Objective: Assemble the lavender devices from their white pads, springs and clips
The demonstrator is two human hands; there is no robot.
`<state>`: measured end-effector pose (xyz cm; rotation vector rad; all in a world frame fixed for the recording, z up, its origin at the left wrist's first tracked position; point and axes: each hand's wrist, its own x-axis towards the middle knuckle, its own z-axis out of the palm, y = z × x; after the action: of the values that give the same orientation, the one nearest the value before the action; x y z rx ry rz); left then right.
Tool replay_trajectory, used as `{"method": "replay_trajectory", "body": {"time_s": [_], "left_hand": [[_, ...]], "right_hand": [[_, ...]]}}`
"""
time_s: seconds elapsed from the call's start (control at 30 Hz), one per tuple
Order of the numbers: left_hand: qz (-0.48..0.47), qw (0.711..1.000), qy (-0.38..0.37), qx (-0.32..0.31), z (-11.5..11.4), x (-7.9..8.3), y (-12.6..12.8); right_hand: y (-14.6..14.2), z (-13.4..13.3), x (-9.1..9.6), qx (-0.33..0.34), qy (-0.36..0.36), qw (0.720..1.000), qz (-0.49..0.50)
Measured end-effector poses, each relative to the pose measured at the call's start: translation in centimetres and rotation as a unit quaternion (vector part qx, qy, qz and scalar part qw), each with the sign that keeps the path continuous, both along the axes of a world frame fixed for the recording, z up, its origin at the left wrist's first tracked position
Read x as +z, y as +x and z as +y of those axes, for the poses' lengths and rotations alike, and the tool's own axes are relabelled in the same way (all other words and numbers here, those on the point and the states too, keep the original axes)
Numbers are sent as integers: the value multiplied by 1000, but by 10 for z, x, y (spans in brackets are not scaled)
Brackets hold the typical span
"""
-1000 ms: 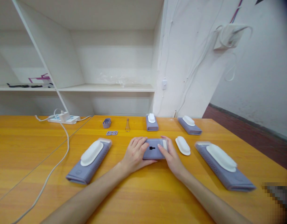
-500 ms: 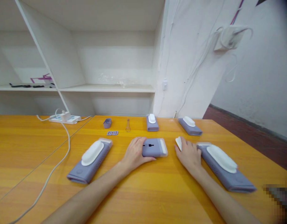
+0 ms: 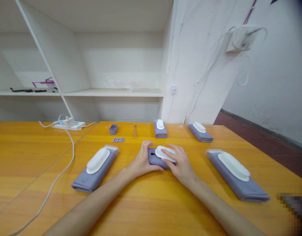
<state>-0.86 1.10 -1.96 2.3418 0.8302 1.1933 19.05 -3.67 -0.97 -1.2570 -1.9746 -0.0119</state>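
A purple block [image 3: 153, 159] lies flat on the orange table [image 3: 151, 203] right in front of me. My left hand [image 3: 141, 160] is closed round its left side, thumb on the near edge. My right hand [image 3: 180, 165] holds a white oval cap [image 3: 163, 152] and presses it onto the top of the block, fingers lying along the cap.
Two long purple blocks with white caps lie left [image 3: 95, 168] and right [image 3: 236, 173]. Two smaller capped ones [image 3: 160, 128] [image 3: 200, 132] sit at the back. A small purple cup [image 3: 113, 129], a flat purple piece [image 3: 118, 140], a small spring [image 3: 134, 131] and a power strip [image 3: 67, 124] with cable are behind.
My right hand went right to the loose white cap, picked it up and brought it back onto the purple block. The left hand stayed on the block.
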Motion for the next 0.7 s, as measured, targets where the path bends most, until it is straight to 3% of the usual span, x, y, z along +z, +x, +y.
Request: {"method": "replay_trajectory", "body": {"time_s": [0.13,0.27,0.4,0.7], "left_hand": [[-22,999,-36,-28,0,-1,0],[-16,999,-10,-41,-3,-1,1],[0,999,27,-41,-3,-2,2],[18,999,30,-33,-4,-4,2]], "right_hand": [[1,1,3,17,-52,998,16],[0,2,7,55,-72,994,57],[-5,0,8,35,-61,997,15],[-17,-7,17,16,-42,996,-78]]}}
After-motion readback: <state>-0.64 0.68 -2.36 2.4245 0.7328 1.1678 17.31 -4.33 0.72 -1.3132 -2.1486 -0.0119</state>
